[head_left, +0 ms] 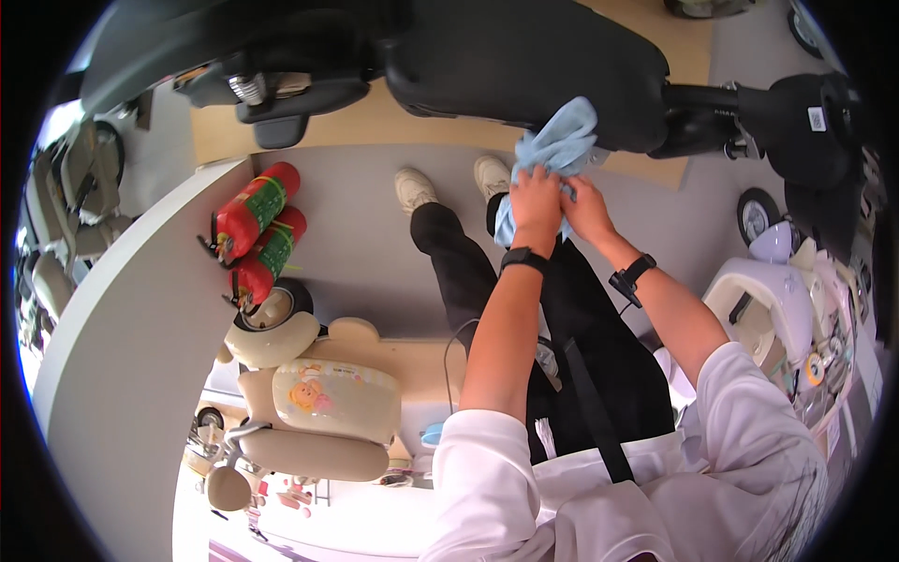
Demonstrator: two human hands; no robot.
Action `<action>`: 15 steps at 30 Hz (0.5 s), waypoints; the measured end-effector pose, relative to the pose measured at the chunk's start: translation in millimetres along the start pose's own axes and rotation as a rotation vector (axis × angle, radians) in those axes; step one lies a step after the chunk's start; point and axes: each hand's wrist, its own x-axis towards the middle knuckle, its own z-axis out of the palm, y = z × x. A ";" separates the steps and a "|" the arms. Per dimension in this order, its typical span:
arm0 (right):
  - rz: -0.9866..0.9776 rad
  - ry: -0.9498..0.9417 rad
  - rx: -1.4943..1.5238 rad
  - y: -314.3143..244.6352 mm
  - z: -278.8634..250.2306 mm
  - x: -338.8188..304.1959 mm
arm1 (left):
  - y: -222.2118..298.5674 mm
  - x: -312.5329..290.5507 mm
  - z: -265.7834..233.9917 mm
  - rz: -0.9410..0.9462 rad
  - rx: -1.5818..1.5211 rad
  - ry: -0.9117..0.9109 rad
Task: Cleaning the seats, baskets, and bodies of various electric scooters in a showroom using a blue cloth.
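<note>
A light blue cloth (560, 136) is bunched up between my hands, its upper end against or just in front of the black seat (524, 66) of a scooter. The cloth's lower end hangs beside my black trousers. My left hand (537, 204) is closed on the cloth, fingers curled over it. Close by on the right, my right hand (588, 211) also grips the cloth, its fingertips partly hidden behind the folds. Each wrist wears a black band.
Two red fire extinguishers (255, 201) stand at the left by a white partition (122, 318). A beige scooter (328, 398) is at lower left, and a pale lilac scooter (773, 300) at right. The black scooter rests over a wood-coloured platform (365, 122).
</note>
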 end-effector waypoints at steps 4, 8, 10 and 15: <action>-0.087 -0.134 0.081 -44.6 -5.7 -28.6 | -14.7 -61.4 -40.7 -0.127 -0.189 0.076; -0.239 -0.181 0.214 -109.3 -23.2 -73.1 | -8.0 -126.0 -105.5 -0.194 -0.219 0.275; -0.284 -0.183 0.249 -145.4 -41.3 -101.9 | 7.0 -156.7 -142.5 -0.225 -0.220 0.352; -0.354 -0.153 0.388 -221.1 -99.3 -169.8 | 48.0 -214.7 -229.6 -0.161 -0.301 0.513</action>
